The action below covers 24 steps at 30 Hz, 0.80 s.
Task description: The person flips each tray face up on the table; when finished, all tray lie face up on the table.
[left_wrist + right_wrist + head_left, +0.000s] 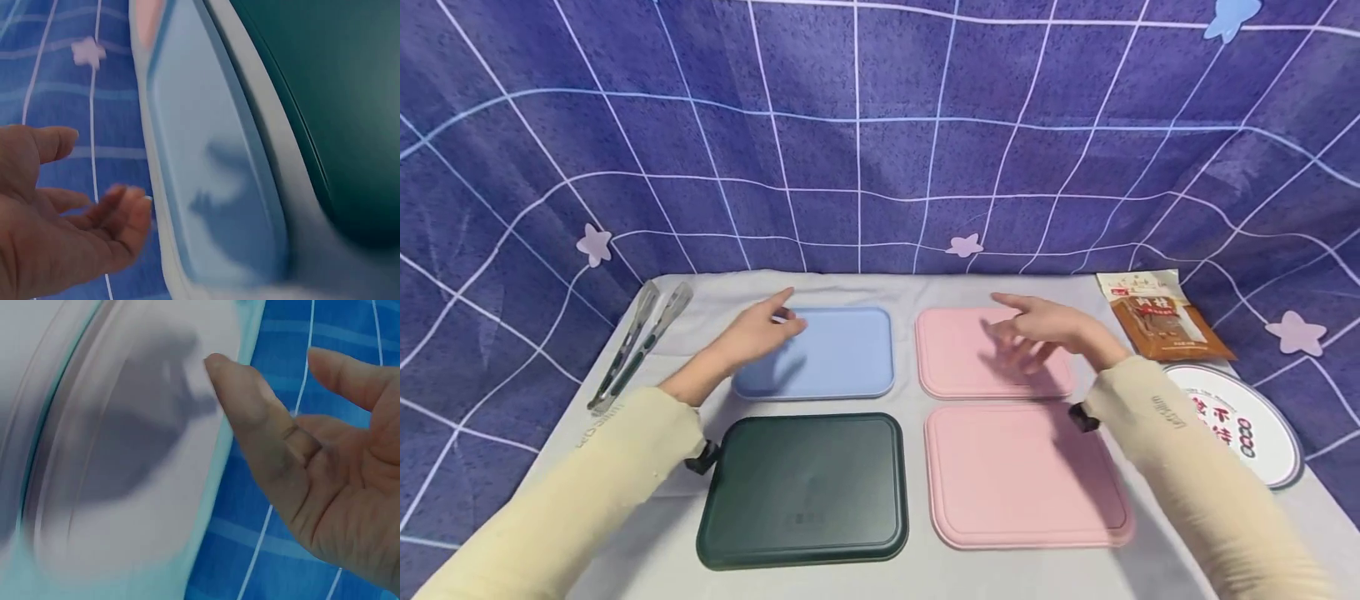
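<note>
Holding the left hand (766,327) above the left end of the blue board (846,358), with thumb and fingers apart and loosely bent, and the right hand (1041,323) above the far pink board (947,358), likewise with thumb and fingers apart. Casting shadows on both boards, visible also in the wrist views. Seeing nearer on the white-covered surface (985,575) the dark green board (805,475), bearing a faint mark too dim to read, and just beside it the near pink board (1015,479). Noting tongs (642,346) at far left, near the left sleeve (632,446) with its turned, illegible lettering. Reading apparently "Let's Slim" on the right sleeve (1161,425). Finding at far right a brown packet (1165,321) with large Chinese characters, too blurred for certainty, and near it a dark-rimmed round white plate (1266,446), partly behind the right sleeve, printed with red Chinese characters, including 不
</note>
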{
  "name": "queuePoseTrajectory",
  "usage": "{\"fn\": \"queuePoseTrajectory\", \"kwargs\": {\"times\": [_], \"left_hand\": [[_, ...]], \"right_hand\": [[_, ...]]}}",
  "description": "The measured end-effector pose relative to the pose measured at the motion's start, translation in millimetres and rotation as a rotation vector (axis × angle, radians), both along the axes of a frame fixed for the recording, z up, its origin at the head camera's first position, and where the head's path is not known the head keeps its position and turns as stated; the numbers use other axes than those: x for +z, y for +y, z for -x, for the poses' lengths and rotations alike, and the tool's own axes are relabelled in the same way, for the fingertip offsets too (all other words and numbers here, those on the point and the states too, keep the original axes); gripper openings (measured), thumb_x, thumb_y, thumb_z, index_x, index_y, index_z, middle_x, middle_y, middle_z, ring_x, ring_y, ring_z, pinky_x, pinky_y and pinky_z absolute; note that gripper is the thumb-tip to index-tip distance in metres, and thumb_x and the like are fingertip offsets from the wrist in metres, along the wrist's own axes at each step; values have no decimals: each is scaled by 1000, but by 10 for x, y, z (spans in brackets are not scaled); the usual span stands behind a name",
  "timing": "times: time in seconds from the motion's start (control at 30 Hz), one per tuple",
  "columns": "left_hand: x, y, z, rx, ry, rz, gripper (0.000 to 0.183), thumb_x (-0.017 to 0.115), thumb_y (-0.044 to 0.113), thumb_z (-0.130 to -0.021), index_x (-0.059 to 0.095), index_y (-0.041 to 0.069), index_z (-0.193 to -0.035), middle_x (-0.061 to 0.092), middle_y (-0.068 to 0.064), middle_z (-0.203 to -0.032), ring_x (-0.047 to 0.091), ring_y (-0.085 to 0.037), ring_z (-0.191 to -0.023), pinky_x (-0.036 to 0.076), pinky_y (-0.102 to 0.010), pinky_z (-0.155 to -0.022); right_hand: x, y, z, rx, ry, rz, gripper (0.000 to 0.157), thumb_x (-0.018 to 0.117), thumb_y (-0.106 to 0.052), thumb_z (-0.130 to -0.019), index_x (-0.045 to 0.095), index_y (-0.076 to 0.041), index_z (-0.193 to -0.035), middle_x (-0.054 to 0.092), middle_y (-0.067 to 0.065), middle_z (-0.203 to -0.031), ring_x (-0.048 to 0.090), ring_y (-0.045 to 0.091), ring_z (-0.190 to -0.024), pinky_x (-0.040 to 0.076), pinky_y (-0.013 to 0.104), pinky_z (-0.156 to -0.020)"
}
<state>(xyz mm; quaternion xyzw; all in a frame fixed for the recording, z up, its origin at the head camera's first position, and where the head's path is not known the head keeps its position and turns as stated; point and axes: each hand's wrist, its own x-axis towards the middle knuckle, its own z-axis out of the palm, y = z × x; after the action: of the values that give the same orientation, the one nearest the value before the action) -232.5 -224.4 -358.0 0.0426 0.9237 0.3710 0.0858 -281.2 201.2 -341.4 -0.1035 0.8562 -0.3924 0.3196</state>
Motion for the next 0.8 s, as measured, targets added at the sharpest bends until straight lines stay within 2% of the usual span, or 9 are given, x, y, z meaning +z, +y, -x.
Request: {"fn": "queuePoseTrajectory", "kwargs": {"times": [0.13,0.27,0.4,0.47,0.6,0.7,0.8], "left_hand": [[41,328,19,-32,-89,-93,77,54,35,-102,13,11,-162,37,-23,-157,43,-40,-140,40,-52,-112],[54,672,72,-68,-148,-237,77,54,31,-102,10,12,-162,41,-23,-153,47,-40,-135,41,-52,-111],[29,953,128,-114,-278,-337,80,53,30,-103,2,12,-163,47,-24,-146,53,-40,-130,48,-51,-104],[8,1062,136,-136,-350,-337,82,52,30,-103,-1,12,-162,50,-24,-144,55,-38,-130,50,-50,-102],[-47,1241,118,-190,-445,-286,85,53,31,-103,-6,10,-162,60,-23,-134,63,-34,-118,56,-45,-91],[-92,1340,106,-229,-504,-255,90,54,32,-102,-11,10,-161,66,-21,-125,68,-27,-100,59,-39,-80],[-136,1403,103,-265,-559,-266,93,55,32,-102,-14,12,-160,69,-20,-113,66,-20,-79,58,-34,-69]], "right_hand": [[53,443,-2,-29,-41,-94,90,57,-34,-101,-6,-15,-162,65,20,-107,71,27,-80,60,46,-68],[58,781,-23,-69,-66,-121,91,55,-38,-102,-9,-15,-162,60,26,-118,70,31,-92,60,47,-70],[-21,977,-11,-83,-96,-94,94,54,-39,-102,-16,-16,-160,54,28,-124,68,34,-99,60,49,-71],[-67,1041,1,-81,-119,-96,97,55,-41,-102,-20,-17,-159,52,28,-127,68,34,-102,60,49,-72],[-138,1126,25,-87,-154,-127,102,57,-44,-101,-23,-19,-158,53,24,-124,68,33,-102,60,49,-73],[-177,1154,42,-95,-173,-134,101,58,-43,-100,-22,-20,-158,55,20,-117,69,32,-99,60,48,-73],[-208,1150,48,-97,-182,-121,100,59,-41,-100,-19,-21,-159,58,17,-111,69,30,-98,60,48,-73]]}}
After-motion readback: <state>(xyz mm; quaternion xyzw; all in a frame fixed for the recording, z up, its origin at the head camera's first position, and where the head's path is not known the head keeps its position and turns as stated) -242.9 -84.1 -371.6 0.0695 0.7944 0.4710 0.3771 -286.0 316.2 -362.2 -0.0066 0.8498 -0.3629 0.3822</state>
